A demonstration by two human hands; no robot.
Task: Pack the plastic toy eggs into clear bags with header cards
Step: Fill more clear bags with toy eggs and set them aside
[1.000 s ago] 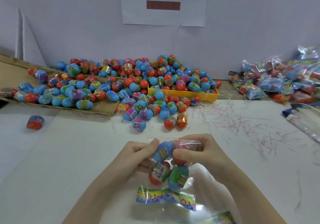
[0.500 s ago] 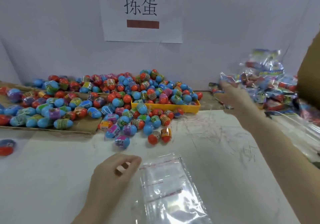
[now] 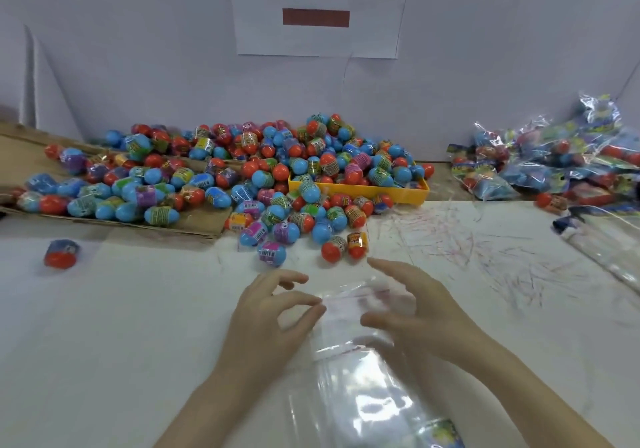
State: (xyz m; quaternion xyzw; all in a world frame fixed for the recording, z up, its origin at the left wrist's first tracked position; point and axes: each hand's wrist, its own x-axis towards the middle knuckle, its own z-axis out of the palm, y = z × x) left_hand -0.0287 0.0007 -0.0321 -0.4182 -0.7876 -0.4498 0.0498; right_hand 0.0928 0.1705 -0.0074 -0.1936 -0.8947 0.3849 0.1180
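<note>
Empty clear bag on white tabletop, both hands at its mouth.

Left hand: thumb and forefinger pinched on the bag's top-left edge, other fingers loosely curled. Right hand: spread open, fingers apart, over the bag's right side; contact unclear, grips nothing. Loose toy eggs heaped beyond, spilling from a yellow tray and cardboard. Filled bags piled far right.
</note>
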